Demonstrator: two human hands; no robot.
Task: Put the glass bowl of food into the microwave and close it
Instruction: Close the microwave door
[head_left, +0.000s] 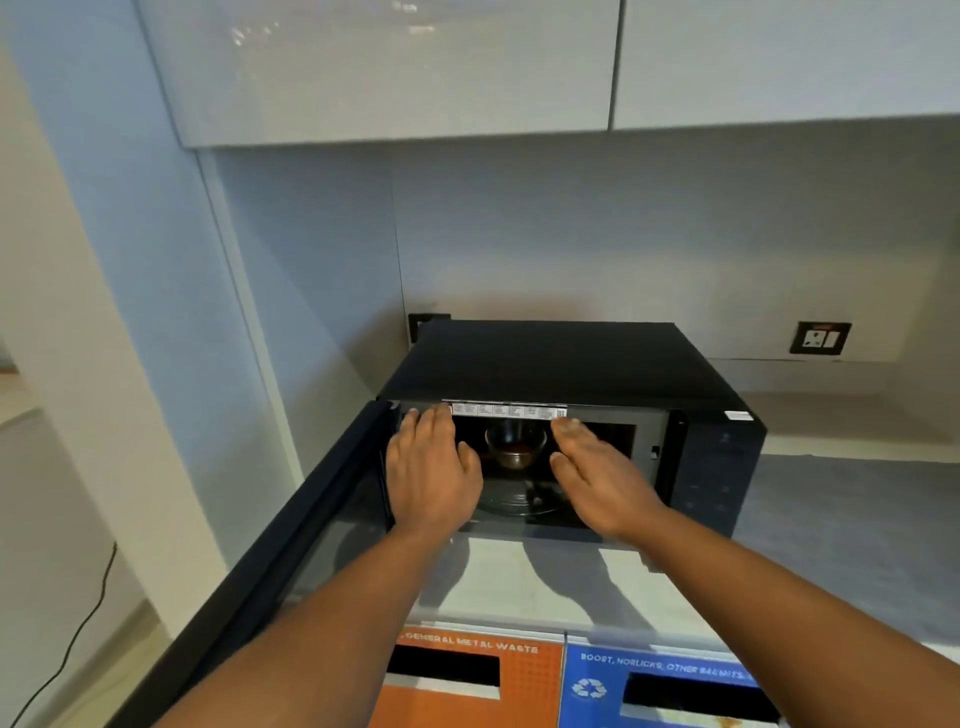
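A black microwave (561, 364) stands on the counter with its door (291, 540) swung wide to the left. Inside, a glass bowl of brown food (516, 448) sits on the glass turntable (514, 506). My left hand (434, 470) is at the left of the cavity mouth and my right hand (597, 475) at the right of it. Both hands have their fingers extended. Neither one touches the bowl, which stands between and behind them. Part of the bowl's left side is hidden by my left hand.
A grey counter (852, 519) stretches to the right of the microwave. Below the counter's front edge are an orange waste bin panel (472, 680) and a blue recycling panel (665, 691). White upper cabinets (395, 67) hang overhead. A wall socket (820, 338) sits at the back right.
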